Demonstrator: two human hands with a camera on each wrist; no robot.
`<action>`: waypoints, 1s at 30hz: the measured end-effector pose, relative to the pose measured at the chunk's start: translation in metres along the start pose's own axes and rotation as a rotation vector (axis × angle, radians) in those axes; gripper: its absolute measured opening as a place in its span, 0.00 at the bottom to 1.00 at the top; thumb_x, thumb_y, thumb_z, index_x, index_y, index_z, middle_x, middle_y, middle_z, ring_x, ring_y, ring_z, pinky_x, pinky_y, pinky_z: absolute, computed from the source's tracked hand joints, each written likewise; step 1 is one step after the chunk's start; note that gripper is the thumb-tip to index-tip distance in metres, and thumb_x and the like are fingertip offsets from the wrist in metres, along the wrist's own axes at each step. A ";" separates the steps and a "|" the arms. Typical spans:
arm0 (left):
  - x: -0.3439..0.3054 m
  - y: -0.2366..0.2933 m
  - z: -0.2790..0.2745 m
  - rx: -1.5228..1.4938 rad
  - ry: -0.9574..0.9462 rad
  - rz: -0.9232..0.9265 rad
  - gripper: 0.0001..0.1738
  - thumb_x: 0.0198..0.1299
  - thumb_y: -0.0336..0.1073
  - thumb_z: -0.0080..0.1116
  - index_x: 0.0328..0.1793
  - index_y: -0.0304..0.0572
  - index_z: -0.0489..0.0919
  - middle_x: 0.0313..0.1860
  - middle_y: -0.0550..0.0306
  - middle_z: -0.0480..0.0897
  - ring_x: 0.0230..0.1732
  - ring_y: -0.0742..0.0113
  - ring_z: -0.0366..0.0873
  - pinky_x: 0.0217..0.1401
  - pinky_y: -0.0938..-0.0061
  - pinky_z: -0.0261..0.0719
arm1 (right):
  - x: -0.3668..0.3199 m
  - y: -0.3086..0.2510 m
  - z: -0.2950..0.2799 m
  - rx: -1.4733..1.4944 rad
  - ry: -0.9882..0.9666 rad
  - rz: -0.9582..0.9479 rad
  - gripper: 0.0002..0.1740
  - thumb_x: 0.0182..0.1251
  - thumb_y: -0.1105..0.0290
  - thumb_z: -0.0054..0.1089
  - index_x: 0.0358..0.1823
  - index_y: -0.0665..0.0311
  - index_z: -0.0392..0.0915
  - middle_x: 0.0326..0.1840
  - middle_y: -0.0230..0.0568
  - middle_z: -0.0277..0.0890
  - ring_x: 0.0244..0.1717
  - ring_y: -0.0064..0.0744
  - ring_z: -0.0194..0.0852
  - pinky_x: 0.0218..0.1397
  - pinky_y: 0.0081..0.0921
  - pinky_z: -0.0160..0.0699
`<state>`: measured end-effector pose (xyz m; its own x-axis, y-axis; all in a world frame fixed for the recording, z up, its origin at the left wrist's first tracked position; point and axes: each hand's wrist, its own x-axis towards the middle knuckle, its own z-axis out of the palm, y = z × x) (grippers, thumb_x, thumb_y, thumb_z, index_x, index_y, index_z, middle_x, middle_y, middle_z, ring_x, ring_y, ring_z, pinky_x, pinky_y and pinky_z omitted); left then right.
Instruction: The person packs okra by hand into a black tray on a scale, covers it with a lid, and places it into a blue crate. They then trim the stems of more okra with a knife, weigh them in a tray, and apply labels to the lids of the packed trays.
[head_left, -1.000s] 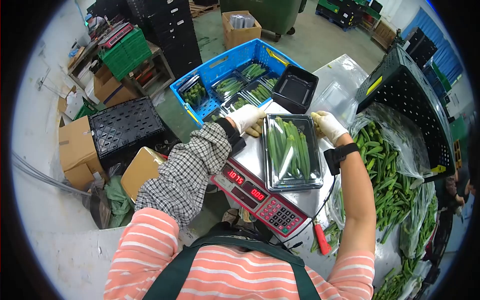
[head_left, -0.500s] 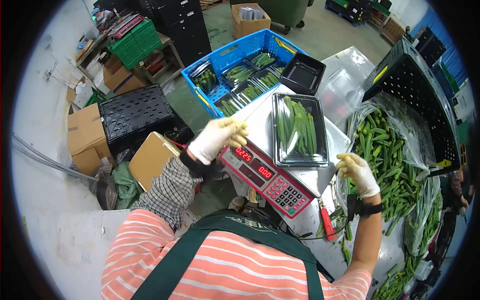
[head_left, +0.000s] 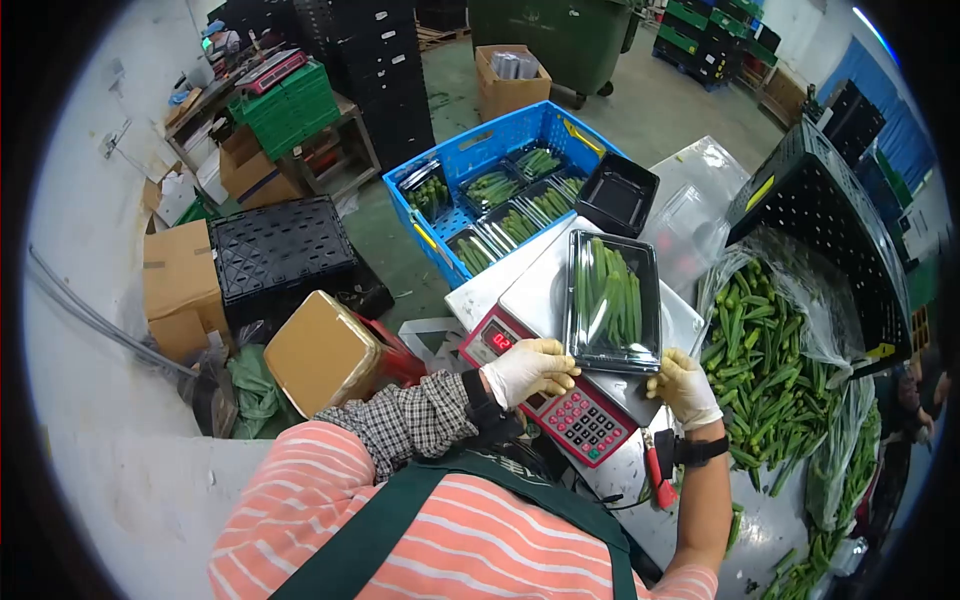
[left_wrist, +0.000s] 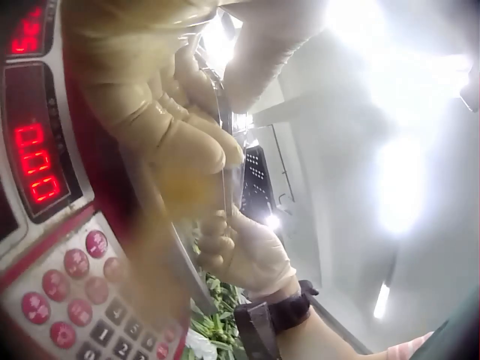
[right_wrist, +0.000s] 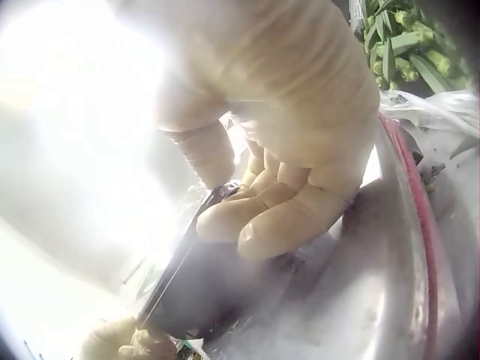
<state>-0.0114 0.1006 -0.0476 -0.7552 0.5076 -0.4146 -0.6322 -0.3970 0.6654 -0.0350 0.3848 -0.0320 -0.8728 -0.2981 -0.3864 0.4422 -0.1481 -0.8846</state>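
A black tray of okra under a clear lid (head_left: 612, 300) overlaps the steel pan of a red weighing scale (head_left: 582, 425). My gloved left hand (head_left: 532, 372) pinches its near left corner. At the near right corner, my gloved right hand (head_left: 685, 388) grips the edge between thumb and fingers. Seen from the left wrist, the tray is edge-on, and the scale's red digits and keypad (left_wrist: 97, 300) lie beside the hand. In the right wrist view, curled fingers (right_wrist: 277, 229) reach under the tray's dark edge.
Behind the scale stands a blue crate (head_left: 425, 225) holding several packed okra trays. An empty black tray (head_left: 617, 193) and clear lids (head_left: 690, 235) lie beyond the pan. Loose okra (head_left: 760, 370) spills from a tipped black crate (head_left: 840, 220) at right. A red-handled tool (head_left: 658, 470) lies nearby.
Both hands left the tray's upper sides, drew back apart from it, and now hold its two near corners. The scale's upper readout fell from 1.075 to 0.225 along the way.
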 end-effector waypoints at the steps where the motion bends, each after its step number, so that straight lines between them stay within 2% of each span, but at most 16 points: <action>1: 0.002 0.001 -0.006 -0.007 -0.041 0.000 0.08 0.61 0.32 0.53 0.41 0.35 0.73 0.39 0.50 0.77 0.37 0.68 0.77 0.42 0.74 0.77 | 0.000 0.000 0.004 0.049 0.010 -0.007 0.07 0.65 0.69 0.51 0.38 0.66 0.69 0.27 0.36 0.73 0.23 0.25 0.72 0.28 0.22 0.75; 5: -0.013 0.039 -0.034 0.036 -0.165 0.057 0.09 0.60 0.32 0.53 0.42 0.34 0.73 0.40 0.52 0.77 0.40 0.67 0.77 0.44 0.74 0.76 | -0.013 -0.024 0.058 0.126 0.022 -0.173 0.07 0.64 0.69 0.53 0.36 0.66 0.69 0.27 0.35 0.71 0.25 0.24 0.71 0.32 0.24 0.75; 6: -0.019 0.055 -0.041 0.043 -0.168 0.072 0.09 0.59 0.32 0.54 0.42 0.35 0.74 0.41 0.54 0.77 0.44 0.67 0.76 0.50 0.72 0.74 | -0.013 -0.032 0.077 0.153 0.024 -0.195 0.07 0.64 0.70 0.53 0.36 0.66 0.68 0.27 0.35 0.71 0.25 0.25 0.71 0.32 0.24 0.74; 8: -0.026 0.087 -0.060 0.001 -0.185 0.163 0.12 0.58 0.34 0.55 0.46 0.35 0.74 0.45 0.55 0.77 0.51 0.67 0.73 0.56 0.69 0.70 | 0.000 -0.042 0.115 0.145 0.030 -0.240 0.07 0.64 0.70 0.53 0.35 0.65 0.68 0.27 0.35 0.71 0.25 0.25 0.71 0.32 0.23 0.74; 10: -0.028 0.123 -0.082 -0.046 -0.251 0.245 0.23 0.57 0.40 0.57 0.56 0.38 0.69 0.54 0.55 0.75 0.57 0.65 0.70 0.61 0.61 0.65 | 0.023 -0.046 0.161 0.163 0.062 -0.277 0.06 0.64 0.71 0.52 0.35 0.66 0.67 0.27 0.36 0.71 0.25 0.25 0.70 0.33 0.23 0.74; 12: -0.022 0.150 -0.108 -0.127 -0.197 0.340 0.21 0.58 0.43 0.57 0.54 0.40 0.72 0.52 0.56 0.77 0.55 0.63 0.72 0.60 0.57 0.66 | 0.058 -0.040 0.202 0.128 0.081 -0.286 0.05 0.64 0.72 0.51 0.35 0.65 0.66 0.28 0.36 0.71 0.26 0.24 0.70 0.35 0.21 0.72; 13: -0.014 0.161 -0.123 -0.193 -0.123 0.362 0.21 0.57 0.46 0.56 0.51 0.41 0.75 0.49 0.56 0.79 0.51 0.62 0.75 0.56 0.55 0.69 | 0.077 -0.036 0.224 0.106 0.069 -0.287 0.05 0.64 0.72 0.51 0.35 0.65 0.66 0.29 0.36 0.71 0.27 0.24 0.70 0.36 0.21 0.72; 14: -0.005 0.172 -0.144 -0.186 -0.063 0.372 0.18 0.57 0.44 0.56 0.49 0.41 0.76 0.46 0.56 0.80 0.47 0.63 0.77 0.52 0.55 0.72 | 0.095 -0.030 0.243 0.087 0.060 -0.287 0.06 0.64 0.71 0.52 0.35 0.65 0.66 0.30 0.36 0.72 0.28 0.24 0.71 0.36 0.20 0.72; 16: -0.001 0.200 -0.173 -0.208 0.039 0.370 0.17 0.55 0.41 0.55 0.48 0.41 0.76 0.45 0.55 0.80 0.46 0.63 0.77 0.52 0.56 0.72 | 0.128 -0.017 0.267 0.110 0.060 -0.246 0.07 0.65 0.70 0.52 0.34 0.65 0.66 0.31 0.37 0.72 0.28 0.24 0.71 0.36 0.20 0.72; 17: 0.000 0.213 -0.186 -0.177 0.080 0.382 0.16 0.55 0.40 0.55 0.48 0.41 0.76 0.44 0.55 0.80 0.46 0.63 0.77 0.52 0.57 0.72 | 0.140 -0.015 0.272 0.133 -0.004 -0.238 0.10 0.65 0.70 0.52 0.42 0.68 0.68 0.34 0.38 0.74 0.30 0.24 0.72 0.36 0.19 0.72; 18: 0.000 0.226 -0.199 -0.145 0.123 0.395 0.16 0.54 0.39 0.54 0.48 0.41 0.76 0.44 0.55 0.80 0.46 0.63 0.77 0.52 0.57 0.72 | 0.145 -0.020 0.278 0.141 0.009 -0.236 0.10 0.65 0.70 0.52 0.42 0.68 0.68 0.34 0.38 0.74 0.30 0.24 0.72 0.36 0.19 0.72; 20: -0.002 0.249 -0.224 -0.153 0.133 0.378 0.17 0.54 0.39 0.55 0.48 0.39 0.76 0.43 0.54 0.80 0.46 0.63 0.77 0.52 0.58 0.73 | 0.145 -0.034 0.288 -0.011 0.084 -0.232 0.17 0.66 0.69 0.52 0.52 0.71 0.67 0.37 0.39 0.75 0.31 0.23 0.73 0.37 0.19 0.72; 21: -0.002 0.261 -0.233 -0.090 0.141 0.420 0.12 0.55 0.36 0.55 0.44 0.40 0.75 0.39 0.56 0.79 0.42 0.65 0.77 0.48 0.60 0.74 | 0.143 -0.036 0.279 -0.081 0.088 -0.224 0.22 0.66 0.67 0.52 0.58 0.71 0.64 0.39 0.39 0.75 0.32 0.22 0.73 0.37 0.18 0.73; 22: 0.000 0.269 -0.237 -0.030 0.146 0.460 0.07 0.56 0.34 0.54 0.39 0.40 0.74 0.35 0.58 0.78 0.38 0.66 0.77 0.45 0.63 0.76 | 0.139 -0.036 0.269 -0.076 0.109 -0.225 0.22 0.66 0.67 0.52 0.58 0.71 0.64 0.39 0.39 0.75 0.32 0.22 0.73 0.37 0.18 0.73; 25: -0.003 0.270 -0.234 0.025 0.141 0.446 0.07 0.57 0.31 0.54 0.39 0.37 0.72 0.35 0.58 0.77 0.37 0.68 0.75 0.44 0.66 0.77 | 0.114 -0.035 0.241 -0.175 0.200 -0.193 0.21 0.66 0.64 0.53 0.56 0.70 0.67 0.39 0.39 0.76 0.32 0.21 0.73 0.38 0.18 0.72; 30: 0.010 0.237 -0.198 -0.026 -0.061 0.223 0.11 0.57 0.31 0.53 0.45 0.35 0.73 0.37 0.56 0.79 0.36 0.68 0.77 0.42 0.66 0.77 | 0.056 -0.026 0.205 -0.113 0.583 -0.256 0.19 0.66 0.64 0.52 0.51 0.71 0.71 0.35 0.38 0.77 0.30 0.21 0.72 0.37 0.17 0.72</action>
<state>-0.2027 -0.1394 -0.0170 -0.8654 0.4499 -0.2206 -0.4557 -0.5236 0.7199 -0.0532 0.1785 0.0234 -0.9306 0.2997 -0.2102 0.2088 -0.0372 -0.9773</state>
